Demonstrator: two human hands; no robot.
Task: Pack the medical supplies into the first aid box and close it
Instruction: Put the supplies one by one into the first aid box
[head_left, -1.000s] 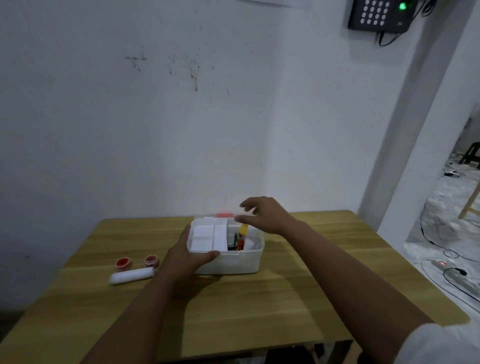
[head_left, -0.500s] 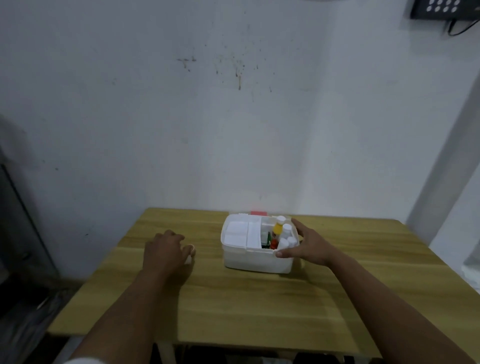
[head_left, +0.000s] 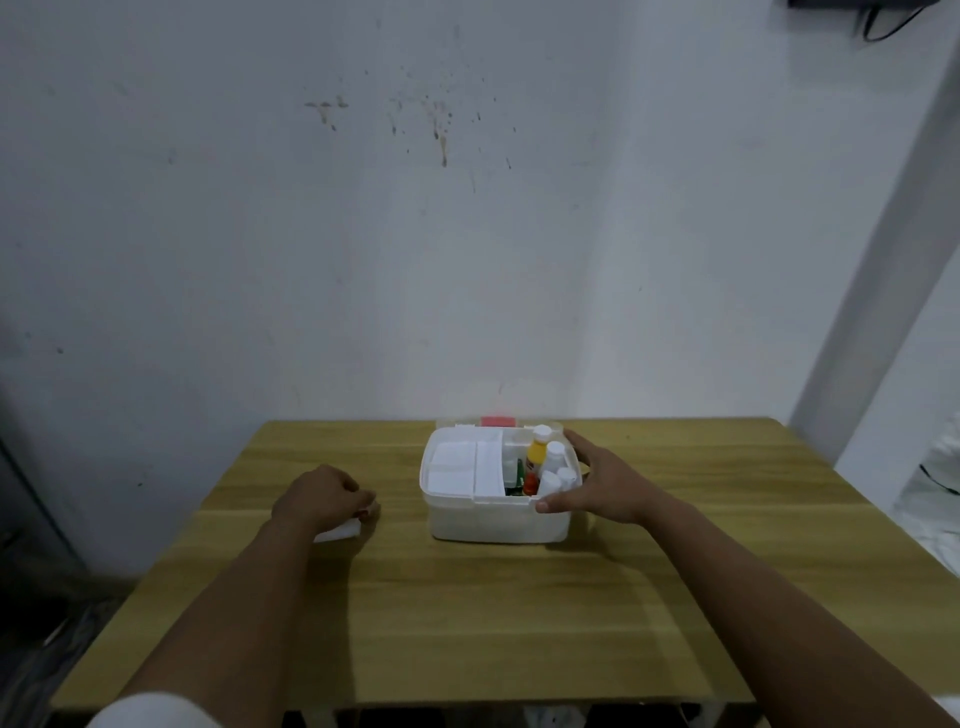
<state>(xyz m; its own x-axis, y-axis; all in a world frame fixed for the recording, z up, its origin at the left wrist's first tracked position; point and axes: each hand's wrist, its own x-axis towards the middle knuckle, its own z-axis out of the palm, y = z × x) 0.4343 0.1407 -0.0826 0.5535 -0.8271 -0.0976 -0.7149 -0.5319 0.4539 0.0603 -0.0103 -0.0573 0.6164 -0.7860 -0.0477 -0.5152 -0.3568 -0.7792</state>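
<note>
The white first aid box (head_left: 493, 522) stands open on the wooden table (head_left: 467, 613), with its lid (head_left: 498, 422) down behind it. Inside are a white tray insert (head_left: 462, 470) on the left and several bottles on the right, one of them yellow (head_left: 535, 456). My right hand (head_left: 597, 480) grips the box's right wall. My left hand (head_left: 322, 496) lies to the left of the box, closed over a white roll (head_left: 343, 530) on the table. The small red-capped items there are hidden under that hand.
A stained white wall rises just behind the table. A white pillar (head_left: 893, 260) stands at the right, with floor and cables beyond it. A dark object (head_left: 31, 519) stands by the table's left side.
My left hand left the box and went to the white roll on its left. My right hand came down from above the box onto its right wall. The view swung left.
</note>
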